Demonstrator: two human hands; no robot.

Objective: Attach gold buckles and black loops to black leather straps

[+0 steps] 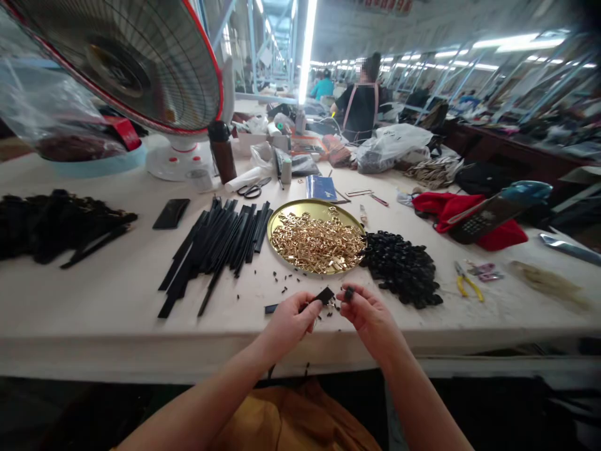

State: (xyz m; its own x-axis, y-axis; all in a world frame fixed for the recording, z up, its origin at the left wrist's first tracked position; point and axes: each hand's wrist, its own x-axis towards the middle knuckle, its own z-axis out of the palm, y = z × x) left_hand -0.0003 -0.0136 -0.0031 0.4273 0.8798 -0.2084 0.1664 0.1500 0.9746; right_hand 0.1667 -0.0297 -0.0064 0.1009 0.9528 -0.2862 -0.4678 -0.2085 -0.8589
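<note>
Near the table's front edge, my left hand (298,313) is closed on a black strap (325,294), whose end sticks out past the fingertips. A gold-coloured metal bit shows by that end. Just to the right, my right hand (365,313) pinches a small black piece (348,293); its exact kind is too small to tell. The two hands are close but apart. Beyond them sits a round gold tray (272,241) heaped with gold metal buckles (314,241). A pile of small black pieces (401,266) lies right of the tray, and long black straps (225,241) lie left of it.
A large fan (122,62) stands at the back left beside a dark bottle (221,153). Black scissors (253,189) and a blue booklet (321,188) lie behind the tray. Yellow-handled pliers (467,283) are at right. A person (361,103) is farther back.
</note>
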